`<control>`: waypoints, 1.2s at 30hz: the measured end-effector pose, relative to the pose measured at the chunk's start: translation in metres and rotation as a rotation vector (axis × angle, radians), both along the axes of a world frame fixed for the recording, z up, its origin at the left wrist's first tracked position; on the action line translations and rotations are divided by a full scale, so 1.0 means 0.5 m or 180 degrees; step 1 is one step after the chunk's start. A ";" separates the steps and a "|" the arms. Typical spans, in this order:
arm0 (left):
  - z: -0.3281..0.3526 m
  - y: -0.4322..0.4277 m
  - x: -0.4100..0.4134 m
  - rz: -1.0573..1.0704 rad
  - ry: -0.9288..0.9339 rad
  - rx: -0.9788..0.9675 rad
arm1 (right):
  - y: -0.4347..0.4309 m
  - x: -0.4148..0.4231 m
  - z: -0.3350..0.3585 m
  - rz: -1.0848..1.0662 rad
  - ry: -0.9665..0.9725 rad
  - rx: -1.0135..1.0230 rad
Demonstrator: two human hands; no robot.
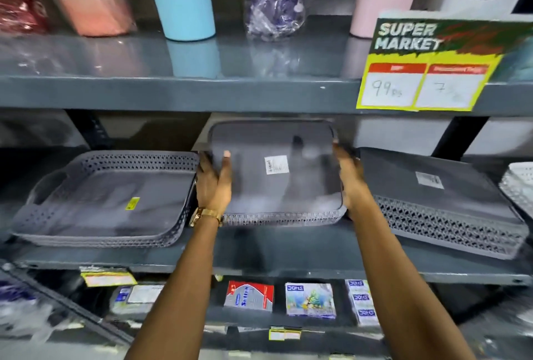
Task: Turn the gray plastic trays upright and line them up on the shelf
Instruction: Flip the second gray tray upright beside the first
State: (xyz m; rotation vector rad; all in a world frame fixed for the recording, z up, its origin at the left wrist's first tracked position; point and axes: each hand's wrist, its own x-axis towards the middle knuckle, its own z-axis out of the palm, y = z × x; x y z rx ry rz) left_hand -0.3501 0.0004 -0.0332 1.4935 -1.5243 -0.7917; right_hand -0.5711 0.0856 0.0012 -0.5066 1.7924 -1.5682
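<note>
A gray plastic tray [277, 186] with a white label is held upside down and tilted above the middle shelf [288, 253]; its perforated rim points down at the near edge. My left hand [212, 183] grips its left side, thumb on the flat bottom. My right hand [350, 180] grips its right side. To the left, a stack of upright gray trays [103, 201] rests on the shelf. To the right lies a stack of upside-down gray trays [444, 201], bottom up with a white label.
The upper shelf [173, 91] hangs close above the held tray, carrying bottles and a yellow supermarket price sign [424, 68]. A white perforated tray [519, 186] sits at the far right. Small packets [310, 300] lie on the shelf below.
</note>
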 end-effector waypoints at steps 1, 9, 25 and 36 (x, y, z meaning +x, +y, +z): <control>0.012 0.005 0.001 -0.0016 0.0231 -0.0169 | 0.001 -0.005 0.006 -0.0096 -0.0081 -0.0151; 0.042 0.002 0.039 0.0173 0.2095 0.0216 | 0.046 -0.024 0.000 -0.0202 -0.0694 -0.0568; -0.038 0.076 0.083 -0.0072 -0.1145 0.0452 | 0.106 -0.001 -0.064 0.0217 0.1502 0.1845; -0.017 0.146 0.035 0.0079 -0.2364 0.0379 | 0.148 -0.009 -0.066 0.0114 0.1933 0.1733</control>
